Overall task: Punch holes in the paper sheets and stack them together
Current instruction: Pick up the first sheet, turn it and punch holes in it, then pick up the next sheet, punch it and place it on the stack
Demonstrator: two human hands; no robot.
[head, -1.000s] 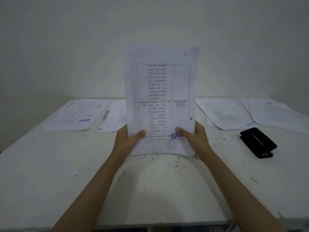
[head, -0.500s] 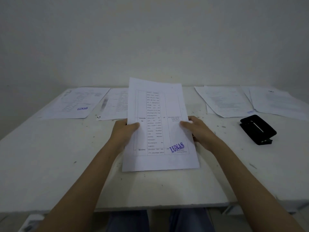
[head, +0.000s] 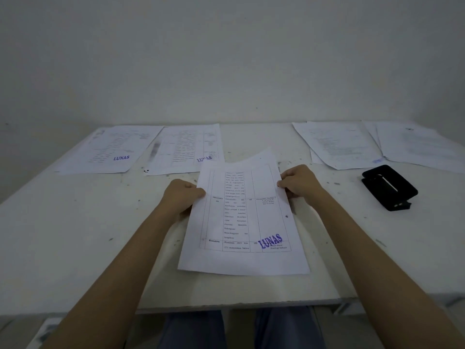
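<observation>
The paper sheet (head: pixel 242 217) lies near the front of the white table (head: pixel 75 235), its far end lifted and curled; a purple LUNAS stamp sits at its near right corner and a punched hole shows by its right edge. The left hand (head: pixel 180 196) pinches its left edge; the right hand (head: pixel 300 183) pinches its right edge — both with curled fingers. A black hole punch (head: pixel 388 187) sits well apart to the right; more printed sheets (head: pixel 113 147) line the far edge.
</observation>
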